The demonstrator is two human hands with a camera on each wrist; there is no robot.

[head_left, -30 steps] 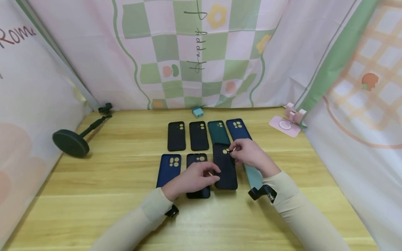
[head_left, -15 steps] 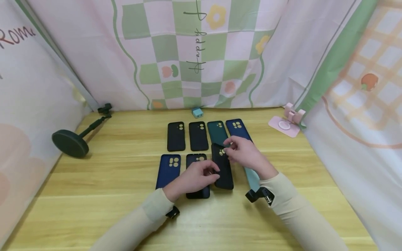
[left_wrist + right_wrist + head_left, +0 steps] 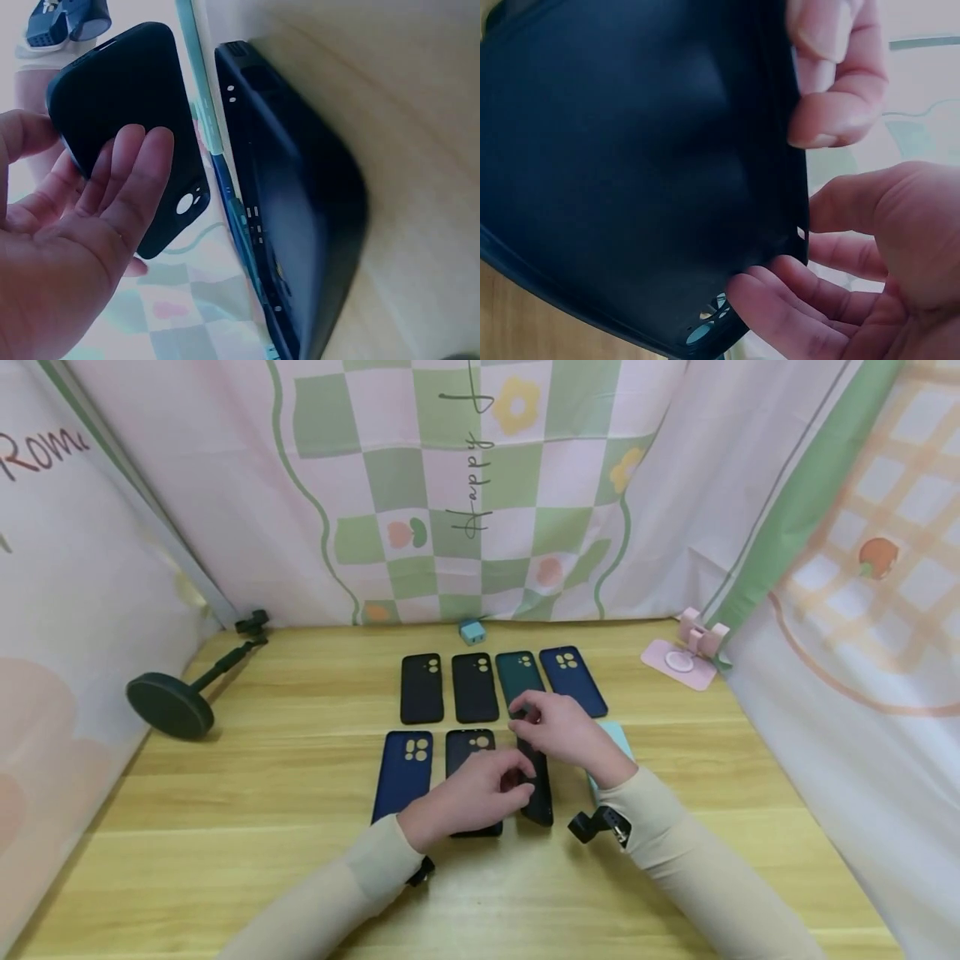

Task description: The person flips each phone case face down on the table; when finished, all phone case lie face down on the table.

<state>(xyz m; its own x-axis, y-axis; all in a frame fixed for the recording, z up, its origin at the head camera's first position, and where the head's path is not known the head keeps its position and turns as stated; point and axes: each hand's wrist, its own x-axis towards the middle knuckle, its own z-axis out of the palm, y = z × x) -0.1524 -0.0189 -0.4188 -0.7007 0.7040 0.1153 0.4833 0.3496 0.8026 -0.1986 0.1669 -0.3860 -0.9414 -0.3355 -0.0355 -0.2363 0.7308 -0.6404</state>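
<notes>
A black phone case (image 3: 538,802) is tipped up on its long side between the hands, its back turned to the left and its hollow inside to the right. My left hand (image 3: 468,793) holds its edge, with the thumb at the rim and several fingers along the back in the left wrist view. At the camera-hole end, my right hand (image 3: 566,731) pinches the rim; its fingers (image 3: 769,304) reach over the inside in the right wrist view. Under my left hand lies another black phone case (image 3: 459,750), partly covered by the hand.
Behind the hands is a row of cases: two black ones, a green one (image 3: 517,675) and a blue one (image 3: 573,681). Another blue case (image 3: 401,777) lies left, a light blue one (image 3: 618,737) right. A charger plug (image 3: 472,631), dark stand (image 3: 171,703) and pink stand (image 3: 678,664) surround them.
The black case has turned from facing up to standing nearly on its edge. My right hand has moved left with it, uncovering more of the blue and light blue cases.
</notes>
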